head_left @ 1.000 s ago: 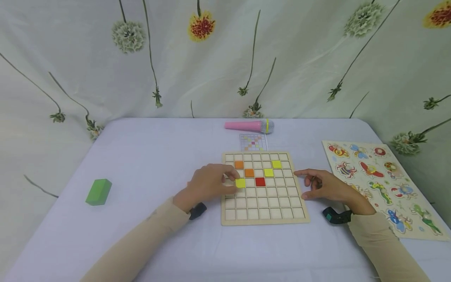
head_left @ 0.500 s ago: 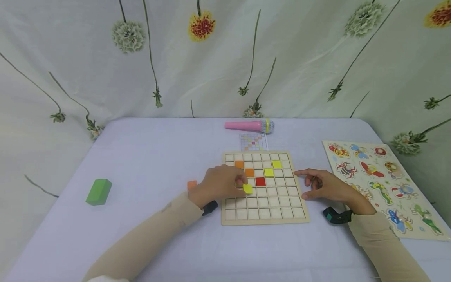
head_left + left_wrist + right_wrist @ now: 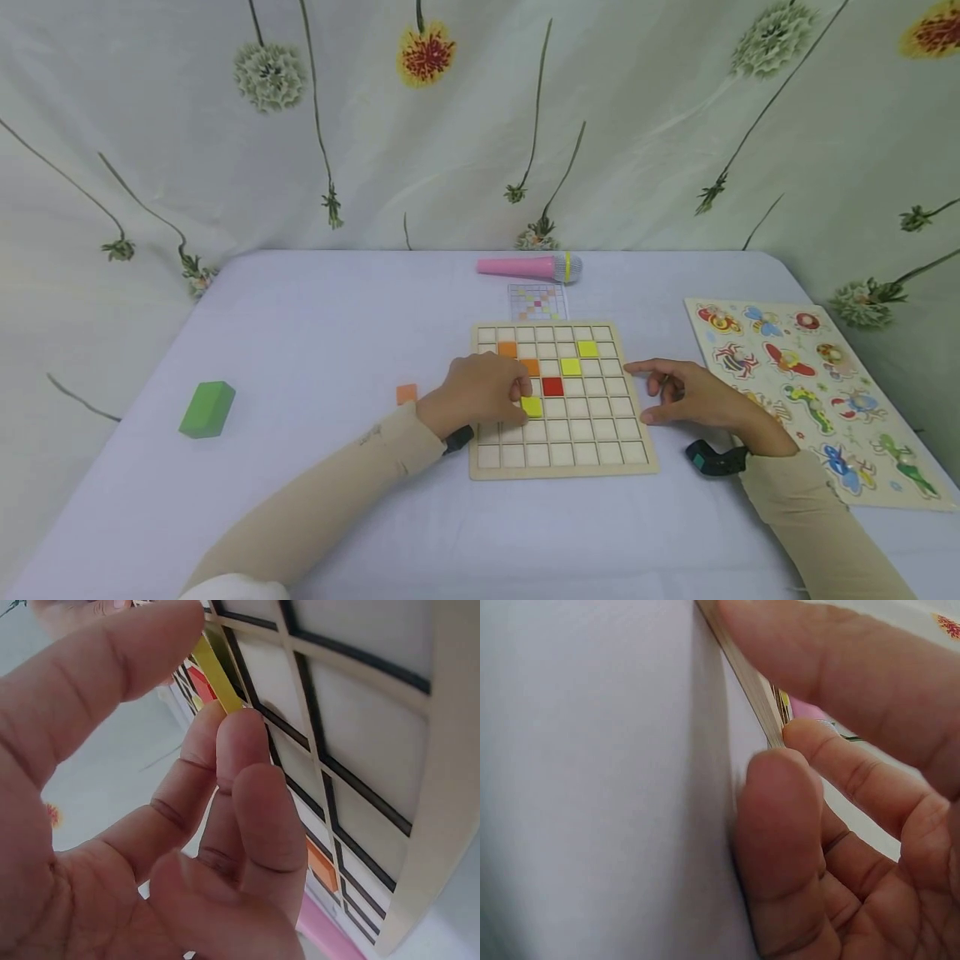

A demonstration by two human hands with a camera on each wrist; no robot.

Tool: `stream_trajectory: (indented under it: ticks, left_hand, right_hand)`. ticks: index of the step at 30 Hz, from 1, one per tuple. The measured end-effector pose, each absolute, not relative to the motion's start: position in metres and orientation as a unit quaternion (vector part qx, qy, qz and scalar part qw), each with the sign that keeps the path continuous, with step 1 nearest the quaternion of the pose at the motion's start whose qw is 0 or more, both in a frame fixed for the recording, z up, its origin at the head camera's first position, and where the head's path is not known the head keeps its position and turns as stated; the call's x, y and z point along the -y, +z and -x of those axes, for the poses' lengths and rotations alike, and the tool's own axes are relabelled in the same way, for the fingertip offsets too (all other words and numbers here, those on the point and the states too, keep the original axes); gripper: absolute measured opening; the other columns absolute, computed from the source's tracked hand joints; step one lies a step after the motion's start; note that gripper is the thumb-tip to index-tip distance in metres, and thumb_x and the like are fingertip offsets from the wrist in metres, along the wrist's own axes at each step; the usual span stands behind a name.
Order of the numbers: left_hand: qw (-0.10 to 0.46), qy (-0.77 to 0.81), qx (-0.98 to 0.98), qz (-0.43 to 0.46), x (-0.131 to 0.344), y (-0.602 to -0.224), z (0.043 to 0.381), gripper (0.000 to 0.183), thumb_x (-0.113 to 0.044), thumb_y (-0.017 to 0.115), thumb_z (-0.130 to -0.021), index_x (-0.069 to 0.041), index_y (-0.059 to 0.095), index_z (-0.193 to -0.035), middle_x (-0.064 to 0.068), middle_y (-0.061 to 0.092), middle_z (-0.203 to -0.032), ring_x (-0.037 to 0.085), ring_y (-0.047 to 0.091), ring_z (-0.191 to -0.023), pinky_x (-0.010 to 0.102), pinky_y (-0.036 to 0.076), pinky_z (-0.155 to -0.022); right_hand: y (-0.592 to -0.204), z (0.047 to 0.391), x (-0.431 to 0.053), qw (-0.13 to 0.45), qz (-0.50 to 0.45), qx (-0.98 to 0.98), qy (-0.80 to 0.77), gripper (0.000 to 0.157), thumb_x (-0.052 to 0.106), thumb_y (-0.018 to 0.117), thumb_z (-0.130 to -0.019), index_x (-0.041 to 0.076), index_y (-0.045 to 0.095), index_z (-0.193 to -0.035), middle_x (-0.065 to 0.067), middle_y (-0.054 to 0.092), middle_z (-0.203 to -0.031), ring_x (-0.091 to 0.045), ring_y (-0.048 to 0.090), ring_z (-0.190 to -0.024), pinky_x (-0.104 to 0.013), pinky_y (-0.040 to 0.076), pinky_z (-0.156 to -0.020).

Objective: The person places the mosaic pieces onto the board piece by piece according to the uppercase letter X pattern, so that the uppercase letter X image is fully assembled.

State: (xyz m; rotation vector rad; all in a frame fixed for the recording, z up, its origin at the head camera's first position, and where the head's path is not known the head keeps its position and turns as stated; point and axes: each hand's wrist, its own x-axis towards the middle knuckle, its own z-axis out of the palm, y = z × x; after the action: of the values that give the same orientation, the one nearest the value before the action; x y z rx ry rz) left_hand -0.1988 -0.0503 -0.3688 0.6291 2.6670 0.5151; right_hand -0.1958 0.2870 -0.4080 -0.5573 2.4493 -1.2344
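Note:
My left hand pinches a square yellow tile over a wooden grid board, just below and left of a red tile. In the left wrist view the tile stands tilted between thumb and fingertips, one edge close to a cell. Two orange tiles and two more yellow tiles lie in cells toward the board's back. At the board's right edge, my right hand touches the rim with its extended index finger and thumb; its other fingers are bent.
A loose orange tile lies left of the board, near the left sleeve. Behind the board are a small pattern card and a pink toy microphone. A green block stands far left; an insect puzzle board lies right.
My left hand has moved right and slightly nearer with the yellow tile, toward the cell below and left of the red one. The loose orange tile has come into sight. The right hand stays put.

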Motion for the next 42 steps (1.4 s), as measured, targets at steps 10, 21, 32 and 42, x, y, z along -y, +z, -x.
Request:
stream_trajectory:
  ticks: [10,21,32,42]
  left_hand:
    - [0.172,0.179,-0.942,-0.226,0.049,-0.369,0.199,0.02,-0.022,0.09,-0.088,-0.022,0.075,-0.101,-0.011,0.062,-0.08,0.01,0.059,-0.083,0.034,0.044,-0.073]
    - [0.174,0.182,-0.944,-0.211,0.062,-0.361,0.194,0.028,-0.029,0.088,-0.091,-0.024,0.076,-0.115,-0.013,0.067,-0.088,0.013,0.062,-0.092,0.038,0.047,-0.078]
    - [0.155,0.229,-0.94,-0.199,0.095,-0.352,0.187,0.028,-0.027,0.083,-0.096,-0.026,0.077,-0.124,-0.011,0.073,-0.105,0.016,0.064,-0.099,0.037,0.052,-0.082]
    - [0.156,0.298,-0.91,-0.243,0.145,-0.361,0.203,0.028,-0.015,0.074,-0.103,-0.019,0.077,-0.13,-0.005,0.073,-0.115,0.019,0.063,-0.109,0.039,0.055,-0.093]
  right_hand:
    - [-0.408,0.197,-0.287,0.17,0.198,-0.86,-0.438,0.067,0.003,0.086,-0.087,-0.015,0.056,-0.144,-0.007,0.053,-0.099,-0.012,0.048,-0.074,-0.025,0.039,-0.066]
    - [-0.409,0.196,-0.287,0.169,0.199,-0.861,-0.437,0.068,0.002,0.086,-0.087,-0.015,0.055,-0.145,-0.005,0.053,-0.099,-0.013,0.047,-0.075,-0.025,0.04,-0.066]
    - [-0.406,0.195,-0.286,0.167,0.2,-0.861,-0.437,0.067,0.002,0.086,-0.088,-0.016,0.055,-0.144,-0.006,0.054,-0.098,-0.012,0.048,-0.076,-0.025,0.04,-0.068]
    - [-0.408,0.196,-0.287,0.167,0.201,-0.858,-0.443,0.066,0.002,0.086,-0.088,-0.015,0.056,-0.144,-0.006,0.055,-0.098,-0.012,0.048,-0.076,-0.025,0.041,-0.067]
